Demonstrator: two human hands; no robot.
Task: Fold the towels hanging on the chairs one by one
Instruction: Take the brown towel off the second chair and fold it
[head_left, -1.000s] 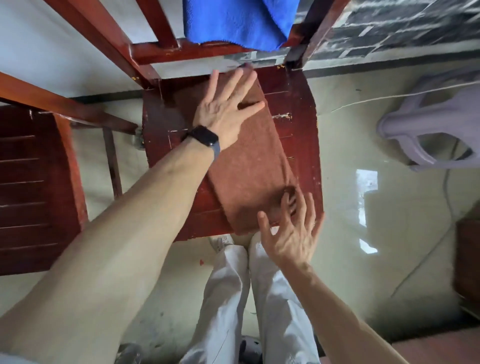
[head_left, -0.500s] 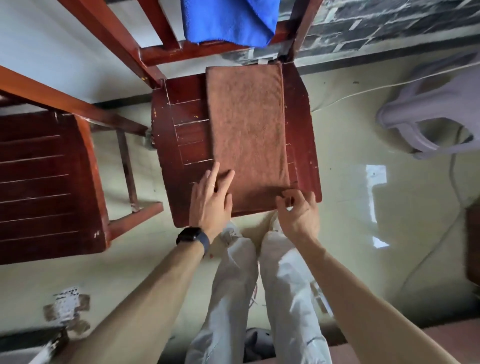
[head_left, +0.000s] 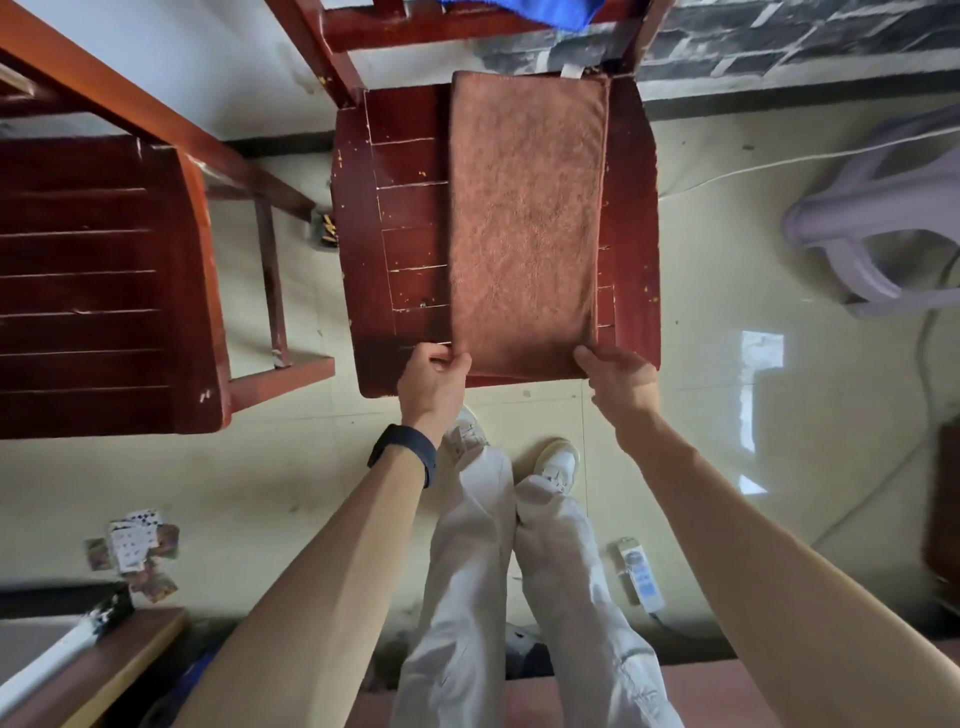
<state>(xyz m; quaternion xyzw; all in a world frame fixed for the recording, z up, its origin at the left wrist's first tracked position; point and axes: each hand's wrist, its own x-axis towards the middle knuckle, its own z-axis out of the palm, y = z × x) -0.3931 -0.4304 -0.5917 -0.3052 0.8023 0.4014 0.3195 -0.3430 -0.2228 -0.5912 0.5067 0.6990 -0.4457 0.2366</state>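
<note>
Since half a second ago the left hand (head_left: 431, 384) has lifted off flat and now pinches the near left corner of the brown towel (head_left: 524, 223); the right hand (head_left: 618, 376) grips the near right corner. Beyond the fingers the folded strip lies flat along the red chair seat (head_left: 405, 218). Farther off, a blue towel (head_left: 550, 8) hangs on the backrest. Glossy pale floor tiles (head_left: 717, 415) lie below the wrists.

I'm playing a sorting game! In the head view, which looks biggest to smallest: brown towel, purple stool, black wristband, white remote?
1. brown towel.
2. purple stool, partly cut off by the frame.
3. black wristband and white remote look alike; the wristband is nearer the camera, so no ranking.
</note>
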